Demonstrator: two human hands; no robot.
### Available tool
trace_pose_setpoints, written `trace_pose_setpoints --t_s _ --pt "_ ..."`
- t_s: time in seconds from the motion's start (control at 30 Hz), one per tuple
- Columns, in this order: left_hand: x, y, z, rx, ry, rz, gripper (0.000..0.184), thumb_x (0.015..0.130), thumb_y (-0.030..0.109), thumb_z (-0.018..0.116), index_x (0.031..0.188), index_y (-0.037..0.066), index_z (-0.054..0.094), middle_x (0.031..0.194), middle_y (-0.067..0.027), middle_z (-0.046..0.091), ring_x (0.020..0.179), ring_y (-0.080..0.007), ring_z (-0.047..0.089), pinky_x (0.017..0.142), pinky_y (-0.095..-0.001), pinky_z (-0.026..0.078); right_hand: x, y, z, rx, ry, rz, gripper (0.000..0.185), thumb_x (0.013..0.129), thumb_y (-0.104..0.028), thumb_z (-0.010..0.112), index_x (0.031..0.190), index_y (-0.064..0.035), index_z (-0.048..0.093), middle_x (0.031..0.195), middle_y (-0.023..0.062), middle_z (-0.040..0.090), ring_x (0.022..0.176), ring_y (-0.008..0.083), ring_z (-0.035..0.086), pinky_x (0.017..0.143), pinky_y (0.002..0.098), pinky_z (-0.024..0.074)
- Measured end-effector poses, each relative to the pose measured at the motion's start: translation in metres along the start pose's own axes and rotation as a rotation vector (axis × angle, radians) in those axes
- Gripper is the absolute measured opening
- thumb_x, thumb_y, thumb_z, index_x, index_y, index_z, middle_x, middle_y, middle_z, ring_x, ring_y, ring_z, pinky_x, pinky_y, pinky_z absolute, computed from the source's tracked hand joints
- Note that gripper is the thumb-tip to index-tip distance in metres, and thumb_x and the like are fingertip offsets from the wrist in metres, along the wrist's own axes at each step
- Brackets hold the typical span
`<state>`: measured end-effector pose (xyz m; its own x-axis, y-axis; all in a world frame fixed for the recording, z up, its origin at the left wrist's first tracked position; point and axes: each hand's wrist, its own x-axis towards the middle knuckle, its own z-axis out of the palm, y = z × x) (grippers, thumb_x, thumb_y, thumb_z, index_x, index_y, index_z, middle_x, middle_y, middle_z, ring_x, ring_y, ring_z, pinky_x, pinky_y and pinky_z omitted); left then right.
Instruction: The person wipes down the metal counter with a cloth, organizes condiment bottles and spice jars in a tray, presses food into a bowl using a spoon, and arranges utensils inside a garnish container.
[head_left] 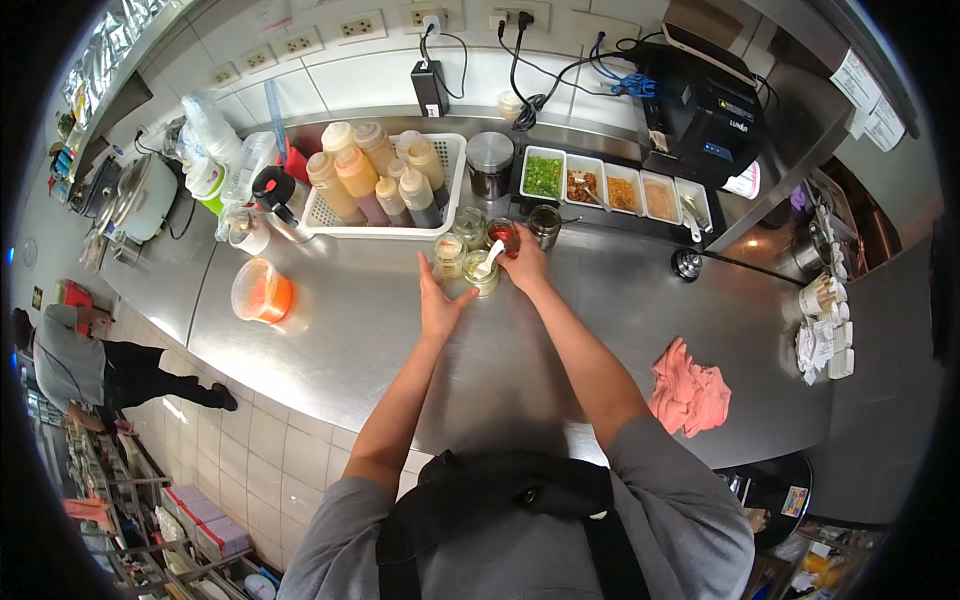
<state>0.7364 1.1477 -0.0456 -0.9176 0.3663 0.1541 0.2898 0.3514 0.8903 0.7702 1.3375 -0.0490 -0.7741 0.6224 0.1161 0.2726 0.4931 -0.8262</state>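
A small group of glass jars stands on the steel counter in front of me. My left hand (pixel 442 306) is at the near left of the group, fingers apart, its thumb close to a jar (pixel 482 287) with a white spoon (pixel 489 259) in it. Another jar with pale contents (pixel 449 262) sits just beyond those fingers. My right hand (pixel 525 262) has its fingers round a jar with dark red contents (pixel 502 234); part of this jar is hidden by the fingers. Behind them are a greenish glass jar (pixel 469 222) and a dark-filled jar (pixel 544 222).
A white basket (pixel 385 231) holds several squeeze bottles. Beside it are a metal canister (pixel 490 165) and a rack of toppings (pixel 583 183). An orange-filled tub (pixel 262 292) stands left, a pink cloth (pixel 690 388) lies right. A person (pixel 100 365) stands far left.
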Motion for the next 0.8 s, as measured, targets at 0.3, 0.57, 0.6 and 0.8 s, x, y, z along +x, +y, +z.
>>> trace_pose_setpoints --t_s 0.3,0.57,0.6,0.8 --pt "0.002 -0.01 0.012 0.001 0.039 0.028 0.119 0.064 0.022 0.086 0.147 0.003 0.004 0.138 -0.0231 0.034 0.113 -0.034 0.05 0.096 -0.0396 0.044 0.004 0.029 0.002 0.246 -0.105 0.072 0.068 0.081 0.005 0.056 0.143 -0.0045 0.029 0.121 0.0203 0.058 0.081 0.019 0.065 0.069 0.0322 0.0525" --pt "0.009 -0.006 0.03 -0.03 0.099 0.072 0.113 0.067 0.02 0.084 0.146 0.0 0.007 0.138 -0.0246 0.034 0.116 -0.0352 0.049 0.099 -0.0399 0.042 -0.009 0.036 -0.042 0.058 0.286 0.17 0.081 0.068 -0.018 0.08 0.132 0.0012 0.036 0.124 0.0213 0.049 0.109 0.031 0.054 0.09 0.0377 0.0455" --pt "0.01 -0.004 0.033 -0.03 0.115 0.074 0.112 0.068 0.02 0.083 0.146 -0.001 0.006 0.139 -0.0253 0.032 0.119 -0.0361 0.047 0.101 -0.0398 0.04 -0.006 0.029 -0.046 -0.083 0.309 0.071 0.086 0.065 -0.022 0.083 0.132 0.0011 0.035 0.127 0.0222 0.046 0.118 0.0337 0.048 0.096 0.039 0.042" --pt "0.016 -0.001 0.037 -0.119 0.104 0.102 0.111 0.069 0.018 0.082 0.146 -0.002 0.005 0.145 -0.0277 0.024 0.128 -0.0386 0.038 0.105 -0.0397 0.036 0.018 0.023 -0.036 -0.049 0.172 0.142 0.094 0.064 -0.029 0.082 0.136 -0.0021 0.028 0.131 0.0207 0.043 0.12 0.0383 0.044 0.102 0.0431 0.0353"
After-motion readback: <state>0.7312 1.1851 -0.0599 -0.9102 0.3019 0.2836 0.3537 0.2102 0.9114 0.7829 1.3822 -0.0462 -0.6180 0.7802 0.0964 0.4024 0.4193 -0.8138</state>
